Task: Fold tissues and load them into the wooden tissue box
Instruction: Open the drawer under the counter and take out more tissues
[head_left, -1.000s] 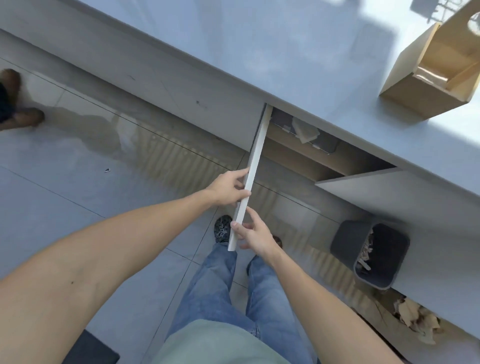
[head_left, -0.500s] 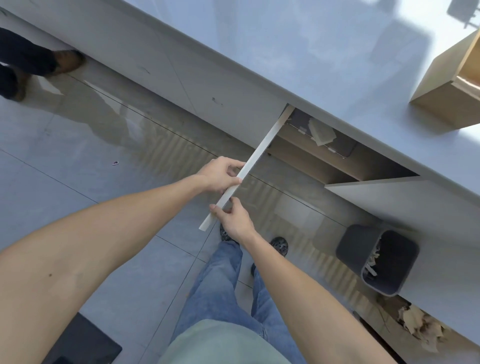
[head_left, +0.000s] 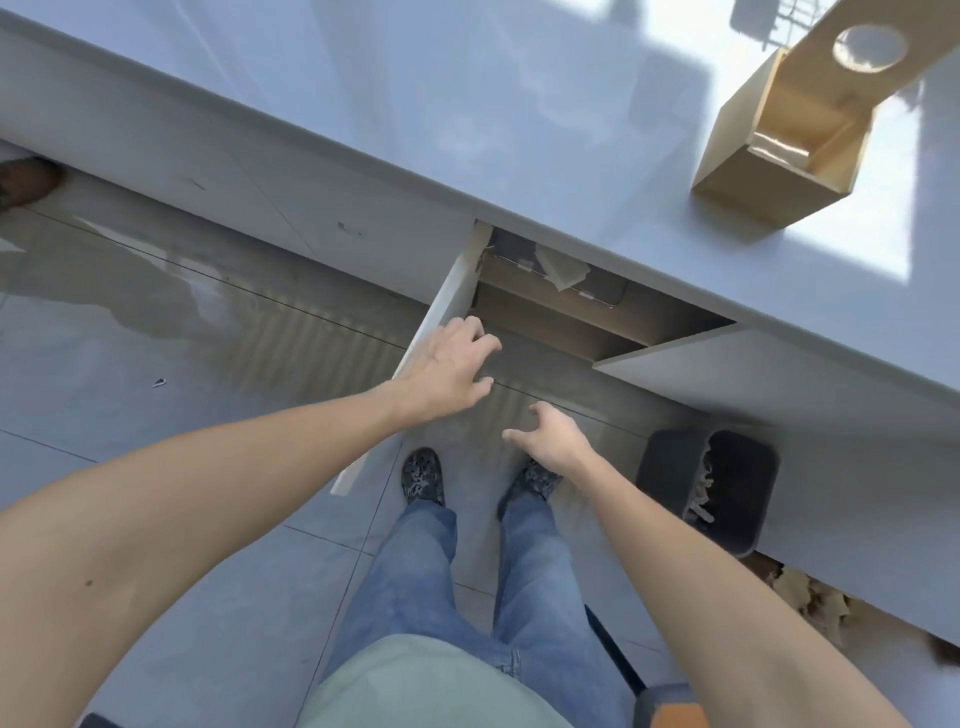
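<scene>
**Hands at the open cabinet, tissue box up on the counter**

While the person stands at the counter (head_left: 467, 104), the left hand (head_left: 447, 371) lies over the edge of the open cabinet door (head_left: 441, 317), fingers spread and loose, gripping nothing I can make out. The right hand (head_left: 550, 439) hangs free below it, fingers slack and empty. Inside the cabinet a pale tissue (head_left: 563, 267) lies on something dark, half hidden under the counter's lip. The wooden tissue box (head_left: 779, 156) sits near the counter's right front edge, its lid cut off by the frame. A dark waste bin (head_left: 670, 478) stands on the floor, its contents unclear.
</scene>
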